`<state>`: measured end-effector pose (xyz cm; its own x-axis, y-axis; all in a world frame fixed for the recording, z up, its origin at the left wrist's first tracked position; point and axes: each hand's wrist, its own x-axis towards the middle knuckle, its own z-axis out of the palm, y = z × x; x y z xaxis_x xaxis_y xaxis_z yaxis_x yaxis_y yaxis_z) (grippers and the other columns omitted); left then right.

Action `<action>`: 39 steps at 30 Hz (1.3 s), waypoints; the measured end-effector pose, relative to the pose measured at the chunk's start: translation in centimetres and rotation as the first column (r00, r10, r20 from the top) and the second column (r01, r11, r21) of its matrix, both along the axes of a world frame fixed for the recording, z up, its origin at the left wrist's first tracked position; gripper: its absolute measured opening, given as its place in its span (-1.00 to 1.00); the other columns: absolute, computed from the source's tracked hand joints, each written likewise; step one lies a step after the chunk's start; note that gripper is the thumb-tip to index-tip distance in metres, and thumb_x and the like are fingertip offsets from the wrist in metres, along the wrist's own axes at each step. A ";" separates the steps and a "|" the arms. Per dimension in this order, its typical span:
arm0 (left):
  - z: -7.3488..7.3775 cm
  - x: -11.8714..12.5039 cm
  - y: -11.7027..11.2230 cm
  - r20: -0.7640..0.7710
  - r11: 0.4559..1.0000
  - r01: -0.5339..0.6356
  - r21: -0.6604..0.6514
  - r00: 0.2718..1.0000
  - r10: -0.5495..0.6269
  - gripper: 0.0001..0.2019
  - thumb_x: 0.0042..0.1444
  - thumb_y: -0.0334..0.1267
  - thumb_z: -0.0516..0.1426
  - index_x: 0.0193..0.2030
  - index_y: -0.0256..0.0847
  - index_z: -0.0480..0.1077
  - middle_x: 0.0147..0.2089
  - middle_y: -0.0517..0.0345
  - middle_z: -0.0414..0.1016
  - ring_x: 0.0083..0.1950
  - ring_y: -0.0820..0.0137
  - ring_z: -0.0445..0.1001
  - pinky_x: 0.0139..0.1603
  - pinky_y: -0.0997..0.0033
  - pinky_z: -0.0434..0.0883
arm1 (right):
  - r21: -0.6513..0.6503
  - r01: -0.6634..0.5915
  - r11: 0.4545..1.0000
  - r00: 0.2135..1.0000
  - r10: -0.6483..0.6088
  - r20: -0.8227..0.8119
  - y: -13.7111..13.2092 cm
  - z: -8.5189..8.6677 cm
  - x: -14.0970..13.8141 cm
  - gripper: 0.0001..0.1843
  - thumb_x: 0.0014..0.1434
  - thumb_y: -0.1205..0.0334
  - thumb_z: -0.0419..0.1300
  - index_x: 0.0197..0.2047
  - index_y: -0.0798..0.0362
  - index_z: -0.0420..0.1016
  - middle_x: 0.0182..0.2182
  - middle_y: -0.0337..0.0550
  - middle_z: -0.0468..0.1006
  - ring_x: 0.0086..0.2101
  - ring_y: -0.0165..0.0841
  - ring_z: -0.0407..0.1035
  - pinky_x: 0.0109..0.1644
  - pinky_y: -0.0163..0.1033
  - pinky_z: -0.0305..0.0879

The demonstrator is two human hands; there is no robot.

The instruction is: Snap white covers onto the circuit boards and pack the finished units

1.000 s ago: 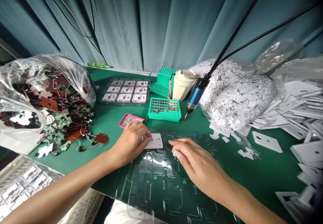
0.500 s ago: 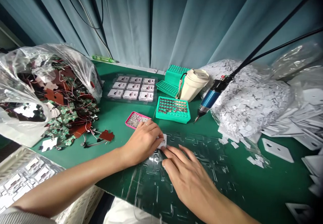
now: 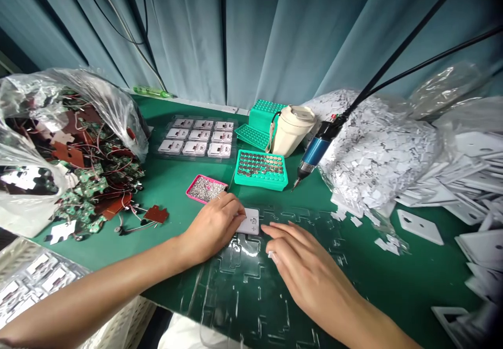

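My left hand (image 3: pixel 214 226) rests on the green mat with its fingers curled over the left end of a small white plastic case (image 3: pixel 250 220), pressing it into the far left pocket of a clear plastic blister tray (image 3: pixel 275 281). My right hand (image 3: pixel 302 270) lies flat on that tray just right of the case, fingers stretched out toward it and holding nothing.
A pink dish of small screws (image 3: pixel 206 188), a green tray of button cells (image 3: pixel 261 168), a beige cup (image 3: pixel 291 129) and a hanging blue electric screwdriver (image 3: pixel 314 152) stand behind. A filled blister tray (image 3: pixel 198 139) lies further back. A bag of circuit boards (image 3: pixel 66 144) sits left, white plastic parts (image 3: pixel 381 150) right.
The white case, mostly covered by both hands half a second ago, now shows again under my left fingertips. My right hand has slid slightly right and flattened on the tray.
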<state>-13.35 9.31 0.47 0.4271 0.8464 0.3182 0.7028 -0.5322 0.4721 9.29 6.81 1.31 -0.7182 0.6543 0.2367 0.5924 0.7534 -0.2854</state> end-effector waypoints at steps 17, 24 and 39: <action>0.7 2.3 -0.4 -0.551 0.970 0.226 0.094 0.823 -0.138 -0.85 0.12 -0.39 0.09 -0.24 -0.36 0.48 -0.12 -0.05 0.47 -0.02 0.09 0.44 0.26 -0.24 0.20 | -0.047 0.081 0.996 0.991 -0.086 -0.100 0.6 0.0 2.6 -0.86 0.34 0.39 -0.02 -0.17 0.04 0.33 -0.15 -0.12 0.48 -0.04 -0.26 0.33 0.02 -0.08 0.28; 1.4 0.0 0.2 -0.226 0.975 0.204 -0.091 0.949 -0.220 -0.77 0.21 -0.40 0.05 -0.02 -0.35 0.40 0.00 -0.09 0.45 0.05 0.20 0.41 0.06 0.17 0.44 | -0.255 0.180 0.950 0.973 -0.210 -0.096 0.5 0.2 3.0 -0.79 0.39 0.24 -0.08 -0.15 -0.03 0.37 -0.29 -0.18 0.41 -0.30 -0.35 0.36 -0.27 -0.20 0.28; 2.0 0.7 -0.4 -0.148 0.994 0.108 0.030 0.984 -0.103 -0.40 -0.04 -0.41 0.14 0.21 -0.39 0.22 0.06 -0.16 0.30 -0.07 0.20 0.41 -0.10 0.17 0.50 | -0.779 0.213 0.590 0.742 -0.616 -0.264 0.0 1.3 2.5 -0.72 0.16 -0.06 0.23 -0.24 -0.01 0.47 -0.36 -0.22 0.53 -0.38 -0.39 0.43 -0.30 -0.33 0.37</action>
